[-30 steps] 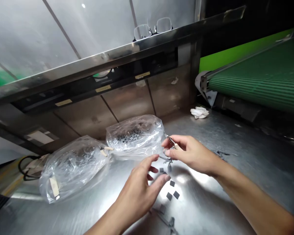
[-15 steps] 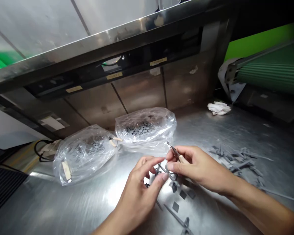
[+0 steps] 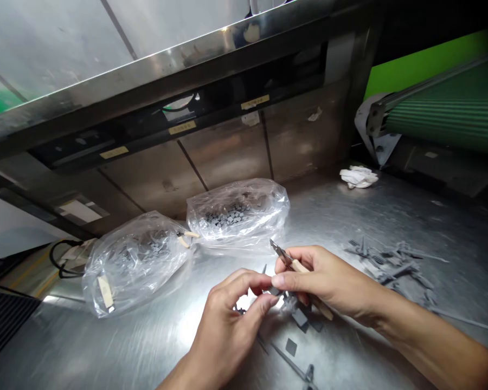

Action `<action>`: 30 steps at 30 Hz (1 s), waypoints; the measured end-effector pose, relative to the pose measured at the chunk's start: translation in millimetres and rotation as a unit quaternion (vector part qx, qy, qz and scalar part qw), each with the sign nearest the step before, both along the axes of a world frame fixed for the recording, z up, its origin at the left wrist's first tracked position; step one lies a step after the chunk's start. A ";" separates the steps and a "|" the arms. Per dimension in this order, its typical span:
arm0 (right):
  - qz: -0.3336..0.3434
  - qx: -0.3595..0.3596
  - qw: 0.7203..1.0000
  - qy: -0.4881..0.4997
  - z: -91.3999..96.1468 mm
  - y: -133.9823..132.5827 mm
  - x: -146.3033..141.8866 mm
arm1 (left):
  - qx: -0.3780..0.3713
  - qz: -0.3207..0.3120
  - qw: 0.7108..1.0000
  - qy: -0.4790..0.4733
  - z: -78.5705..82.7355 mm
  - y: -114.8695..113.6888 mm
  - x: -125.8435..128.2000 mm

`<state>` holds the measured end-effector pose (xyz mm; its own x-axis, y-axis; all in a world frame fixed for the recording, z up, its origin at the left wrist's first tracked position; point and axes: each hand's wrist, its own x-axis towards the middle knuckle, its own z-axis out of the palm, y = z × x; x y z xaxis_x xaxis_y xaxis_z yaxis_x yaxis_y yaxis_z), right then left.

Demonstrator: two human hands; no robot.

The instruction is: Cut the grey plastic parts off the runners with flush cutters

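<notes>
Two clear plastic bags (image 3: pixel 134 265) sit left of centre on the steel surface (image 3: pixel 341 216), holding small dark grey squares (image 3: pixel 225 218) (the yellow labels (image 3: pixel 182 127) on the panel above are unreadable). At lower centre, the left hand (image 3: pixel 228 325) pinches a small grey piece (image 3: pixel 274 291). The right hand (image 3: pixel 333 284) closes around wood-handled nippers (image 3: pixel 296 265). Grey scraps (image 3: pixel 390 265) lie further right.

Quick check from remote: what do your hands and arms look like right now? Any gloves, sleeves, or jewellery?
Your left hand and right hand are bare: no gloves, rings, or watch in view. Your left forearm and right forearm are also bare, with no sleeves or markings showing.
</notes>
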<state>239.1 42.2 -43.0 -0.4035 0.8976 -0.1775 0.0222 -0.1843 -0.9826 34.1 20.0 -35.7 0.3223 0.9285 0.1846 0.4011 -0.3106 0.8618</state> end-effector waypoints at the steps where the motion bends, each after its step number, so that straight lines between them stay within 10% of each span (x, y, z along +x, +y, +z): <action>1: 0.000 0.019 1.000 -0.018 1.7 -0.6 1.2 | -0.047 0.022 0.998 -0.029 0.9 -0.4 -0.2; 8: -0.074 0.174 0.966 -0.177 -4.5 -1.2 3.2 | -0.303 0.093 0.889 -0.330 -3.2 -4.1 -12.7; 15: 0.115 0.303 0.894 -0.310 -19.0 -17.6 6.0 | -0.403 0.144 0.770 -0.473 -19.1 -6.7 -19.6; 30: 0.103 0.323 0.892 -0.298 -21.6 -17.9 -15.6 | -0.430 0.109 0.764 -0.469 -20.8 -13.9 -19.1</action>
<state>223.4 24.3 -64.6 -0.5781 0.8081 0.1127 0.5449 0.4852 -0.6839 14.9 6.1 -56.5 0.2435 0.8496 -0.4678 -0.5562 0.5175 0.6502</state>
